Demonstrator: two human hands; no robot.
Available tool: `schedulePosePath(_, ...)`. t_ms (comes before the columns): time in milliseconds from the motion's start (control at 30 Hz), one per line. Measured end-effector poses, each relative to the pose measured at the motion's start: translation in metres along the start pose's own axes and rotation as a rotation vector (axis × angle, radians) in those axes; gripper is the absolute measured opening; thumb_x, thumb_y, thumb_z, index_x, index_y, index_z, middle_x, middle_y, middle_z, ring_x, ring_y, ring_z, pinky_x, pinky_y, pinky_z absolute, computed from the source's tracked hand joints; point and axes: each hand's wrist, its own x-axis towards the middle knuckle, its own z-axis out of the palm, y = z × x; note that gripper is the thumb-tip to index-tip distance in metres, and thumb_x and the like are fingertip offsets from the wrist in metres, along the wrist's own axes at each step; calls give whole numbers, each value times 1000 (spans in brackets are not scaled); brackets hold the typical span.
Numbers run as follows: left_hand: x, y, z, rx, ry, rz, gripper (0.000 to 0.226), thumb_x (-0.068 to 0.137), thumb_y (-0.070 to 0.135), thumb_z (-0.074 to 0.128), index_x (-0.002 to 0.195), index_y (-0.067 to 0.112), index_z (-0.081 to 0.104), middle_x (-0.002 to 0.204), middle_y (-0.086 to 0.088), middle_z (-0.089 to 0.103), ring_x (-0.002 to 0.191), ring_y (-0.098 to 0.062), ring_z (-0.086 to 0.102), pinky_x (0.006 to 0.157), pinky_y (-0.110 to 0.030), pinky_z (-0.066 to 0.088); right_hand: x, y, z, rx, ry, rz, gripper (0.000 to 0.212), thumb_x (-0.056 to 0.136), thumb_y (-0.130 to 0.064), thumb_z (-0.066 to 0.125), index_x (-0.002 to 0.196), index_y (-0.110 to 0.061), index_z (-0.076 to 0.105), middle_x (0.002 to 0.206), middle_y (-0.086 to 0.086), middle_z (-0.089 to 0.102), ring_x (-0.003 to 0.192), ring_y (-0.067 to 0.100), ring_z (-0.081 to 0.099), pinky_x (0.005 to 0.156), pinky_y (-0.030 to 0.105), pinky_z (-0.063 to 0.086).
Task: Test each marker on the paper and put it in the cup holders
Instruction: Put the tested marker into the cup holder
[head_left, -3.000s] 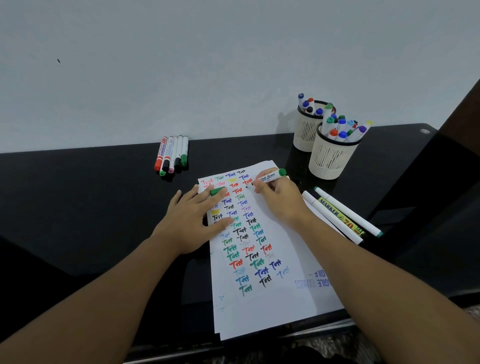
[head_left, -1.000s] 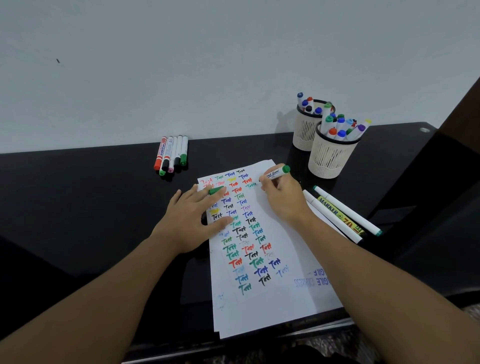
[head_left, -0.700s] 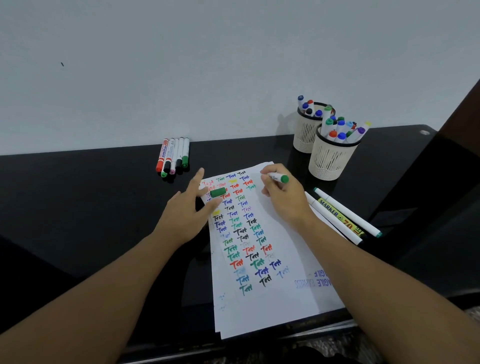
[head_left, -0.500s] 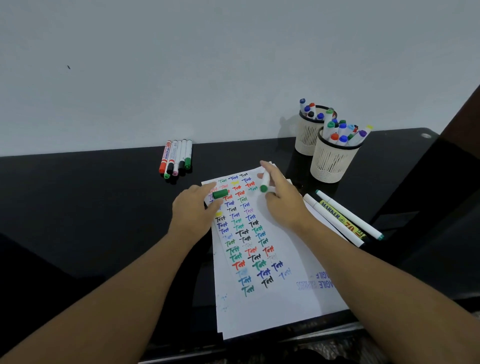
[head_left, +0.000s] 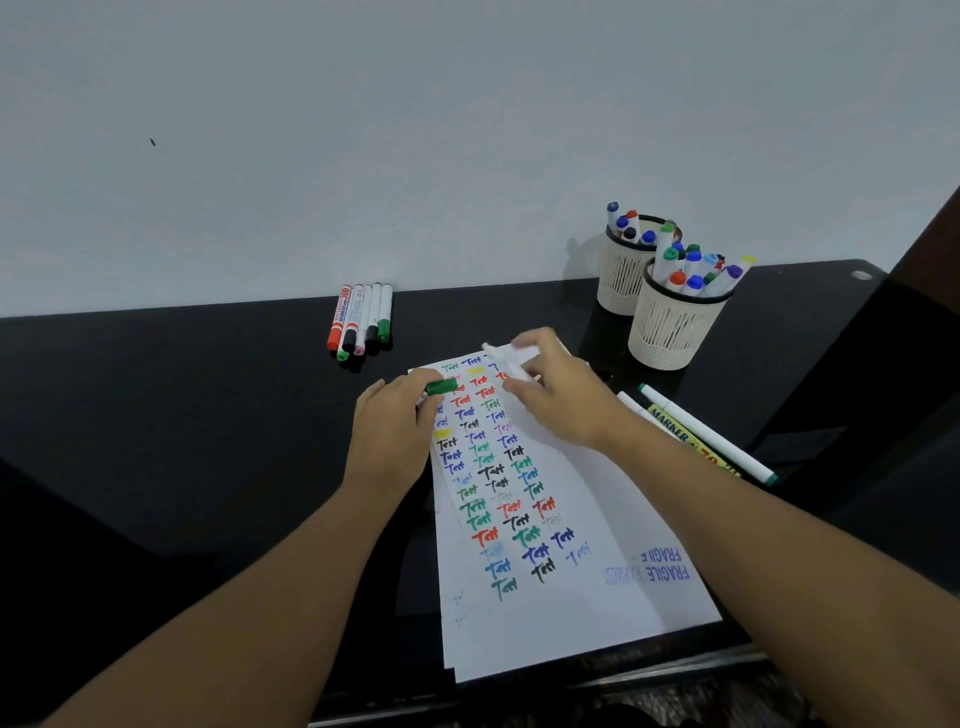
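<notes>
marker (head_left: 511, 358): light, stiff, slick plastic; my right hand (head_left: 558, 400) has its grip closed on the barrel.
cap (head_left: 441, 387): tiny, green, pinched in my left hand (head_left: 395, 421).

The scene is being viewed by a single head-worn camera, looking forward and steeply down from above the near edge of the black table (head_left: 156, 415). The far wall (head_left: 467, 130) is being faced, filling the upper part of the frame. The paper (head_left: 571, 597) is being seen from close range, with both forearms entering from the bottom corners. Straight edges are being bent, probably by the wide lens. No second view is being supplied.
</notes>
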Motion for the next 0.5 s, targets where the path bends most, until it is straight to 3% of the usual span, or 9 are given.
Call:
schedulePosePath(100, -1, 4, -2, -14, -12, -22, 18, 102, 20, 57, 119, 21, 63, 78, 24, 48, 75, 8, 47, 99, -49, 47, -1, -1, -5, -195, -4, -60, 22, 105, -28, 59, 126, -33, 56, 125, -5, 69, 101, 14, 65, 87, 34, 57)
schedulePosePath(200, -2, 6, -3, -6, -20, -23, 18, 102, 22, 57, 120, 21, 62, 77, 24, 45, 75, 7, 47, 99, -49, 48, -3, 2, -9, -248, -4, -84, 25, 104, -28, 60, 128, -37, 59, 124, -7, 68, 104, 15, 64, 89, 42, 57)
schedulePosePath(367, -2, 7, -2, 8, -17, 18, 18, 102, 23, 57, 119, 22, 63, 82, 20, 51, 74, 1, 48, 100, -46, 47, -4, 5, -7, -268, -18, -117, 28, 102, -27, 62, 129, -38, 60, 123, -8, 67, 103, 14, 62, 89, 43, 56)
schedulePosePath(500, -3, 8, -3, 25, 0, 87, 20, 102, 23, 58, 120, 20, 66, 97, 5, 69, 80, -4, 46, 98, -43, 46, -3, -1, -3, -286, -45, -152, 26, 102, -29, 62, 126, -39, 60, 127, -8, 66, 104, 14, 62, 91, 42, 55)
